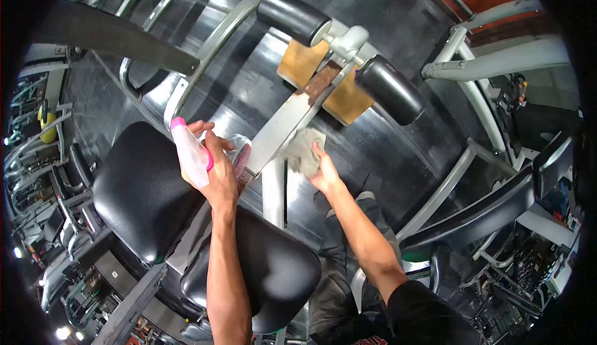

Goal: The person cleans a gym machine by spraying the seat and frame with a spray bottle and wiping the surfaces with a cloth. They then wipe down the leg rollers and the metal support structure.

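My left hand point(217, 174) is wrapped round a spray bottle point(193, 155) with a pink nozzle and white head, held above the black seat pads. Its clear body shows to the right of my fingers. In my right hand point(323, 172) is a crumpled grey cloth point(305, 151), against or just beside the lower side of the machine's light grey beam point(283, 124). The beam's upper end has a worn brown patch point(321, 84). Beyond it are two black foam rollers, an upper one point(293, 17) and a right one point(390, 90).
Black padded seats point(140, 189) lie below and left of my left hand. A curved metal frame point(214, 40) rises at the upper left. Yellowish plates point(348, 102) sit under the rollers. Another machine's grey frame point(497, 68) stands at right, with a long black pad point(472, 214) below it.
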A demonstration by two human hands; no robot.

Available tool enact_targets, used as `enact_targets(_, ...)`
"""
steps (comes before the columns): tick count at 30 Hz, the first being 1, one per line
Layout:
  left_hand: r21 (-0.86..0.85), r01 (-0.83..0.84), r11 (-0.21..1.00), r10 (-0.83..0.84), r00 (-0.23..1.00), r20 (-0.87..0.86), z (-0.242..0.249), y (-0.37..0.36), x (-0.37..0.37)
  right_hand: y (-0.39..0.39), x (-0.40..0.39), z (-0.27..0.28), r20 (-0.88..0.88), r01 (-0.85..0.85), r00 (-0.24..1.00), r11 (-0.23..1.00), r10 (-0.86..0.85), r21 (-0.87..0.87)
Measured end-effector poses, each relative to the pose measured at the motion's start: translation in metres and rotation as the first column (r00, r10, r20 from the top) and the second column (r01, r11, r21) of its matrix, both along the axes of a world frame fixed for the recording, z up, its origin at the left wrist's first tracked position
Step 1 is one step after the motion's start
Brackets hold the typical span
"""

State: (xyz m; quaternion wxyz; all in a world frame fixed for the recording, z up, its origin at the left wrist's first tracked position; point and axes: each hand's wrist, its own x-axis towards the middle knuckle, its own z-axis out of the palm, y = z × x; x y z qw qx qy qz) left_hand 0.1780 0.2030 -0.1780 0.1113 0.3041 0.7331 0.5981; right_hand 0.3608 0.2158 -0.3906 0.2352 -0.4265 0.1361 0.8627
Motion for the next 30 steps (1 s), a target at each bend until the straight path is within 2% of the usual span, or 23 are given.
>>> enact_targets(2,-0.059,-0.016,0.998,0.013,0.999,-0.049,0.01,0.003,0.004,-0.003,0.026,0.013,0.004,-0.03,1.0,1.0,0.029,0.008)
enact_targets(3,-0.125,-0.003,0.992,0.003,1.0,-0.002,0.007,-0.003,-0.003,-0.006,0.043,0.018,0.016,-0.064,0.998,0.998,0.064,-0.005)
enact_targets(5,-0.013,-0.013,1.0,0.012,0.998,-0.068,0.016,0.006,0.006,-0.014,0.077,0.022,-0.019,-0.074,0.997,0.996,0.075,0.041)
enact_targets(7,-0.116,0.055,0.992,-0.064,0.995,-0.073,0.035,0.006,0.022,-0.009,0.107,0.058,-0.051,-0.074,0.996,0.995,0.077,0.067)
enact_targets(9,-0.129,0.145,0.981,-0.155,0.985,-0.074,0.044,0.014,0.046,-0.002,0.136,0.084,0.175,-0.145,0.974,0.989,0.145,-0.014)
enact_targets(10,-0.26,0.209,0.943,-0.225,0.974,-0.033,0.04,0.012,0.051,-0.005,0.157,0.079,0.179,-0.132,0.975,0.991,0.129,0.003)
enact_targets(11,-0.357,0.246,0.901,-0.242,0.969,0.056,0.034,0.011,0.058,-0.014,0.18,0.063,-0.031,-0.013,0.999,0.999,0.014,0.053)
enact_targets(12,-0.428,0.284,0.858,-0.244,0.959,0.148,0.023,0.011,0.064,-0.014,0.196,0.054,-0.248,0.107,0.965,0.991,-0.085,0.076)
enact_targets(13,-0.382,0.367,0.848,-0.313,0.929,0.198,0.012,0.016,0.071,-0.004,0.205,0.066,-0.288,0.127,0.955,0.976,-0.072,0.177)
enact_targets(15,-0.283,0.46,0.841,-0.386,0.879,0.28,-0.016,0.026,0.09,0.002,0.229,0.056,-0.277,0.195,0.948,0.975,-0.16,0.104)
enact_targets(16,-0.282,0.535,0.796,-0.447,0.834,0.322,-0.026,0.033,0.097,0.01,0.236,0.058,-0.23,0.183,0.96,0.979,-0.157,0.093)
enact_targets(17,-0.277,0.607,0.744,-0.502,0.783,0.367,-0.036,0.038,0.104,0.017,0.245,0.046,-0.311,0.174,0.943,0.971,-0.116,0.166)
enact_targets(19,-0.242,0.627,0.741,-0.46,0.735,0.498,-0.055,0.054,0.12,0.038,0.257,0.051,-0.406,0.171,0.91,0.966,-0.08,0.194)
enact_targets(20,-0.183,0.614,0.768,-0.422,0.7,0.576,-0.073,0.057,0.125,0.046,0.259,0.054,-0.397,0.16,0.915,0.966,-0.068,0.203)
enact_targets(21,-0.168,0.604,0.779,-0.419,0.701,0.577,-0.083,0.06,0.129,0.06,0.253,0.066,-0.193,0.145,0.977,0.954,-0.095,0.263)
enact_targets(22,-0.21,0.616,0.76,-0.464,0.739,0.489,-0.09,0.064,0.132,0.076,0.25,0.07,0.016,0.119,0.991,0.939,-0.131,0.323)
enact_targets(23,-0.259,0.622,0.739,-0.505,0.766,0.398,-0.098,0.068,0.134,0.09,0.253,0.064,0.024,0.103,0.993,0.937,-0.118,0.333)
enact_targets(25,-0.327,0.631,0.703,-0.535,0.773,0.34,-0.096,0.072,0.134,0.116,0.25,0.058,0.305,0.111,0.923,0.919,-0.237,0.378)
enact_targets(26,-0.33,0.633,0.7,-0.572,0.774,0.27,-0.095,0.07,0.135,0.131,0.249,0.064,0.323,0.158,0.901,0.911,-0.291,0.381)
enact_targets(27,-0.334,0.636,0.696,-0.608,0.769,0.197,-0.092,0.07,0.135,0.148,0.238,0.075,0.327,0.106,0.881,0.818,-0.341,0.565)
enact_targets(28,-0.345,0.665,0.662,-0.581,0.747,0.324,-0.087,0.071,0.136,0.159,0.234,0.062,0.443,0.011,0.799,0.746,-0.407,0.665)
enact_targets(29,-0.344,0.666,0.661,-0.579,0.745,0.33,-0.091,0.071,0.136,0.169,0.233,0.051,0.533,-0.105,0.693,0.664,-0.484,0.74)
enact_targets(30,-0.347,0.657,0.669,-0.603,0.753,0.263,-0.097,0.07,0.138,0.178,0.225,0.05,0.645,-0.33,0.57,0.577,-0.509,0.747)
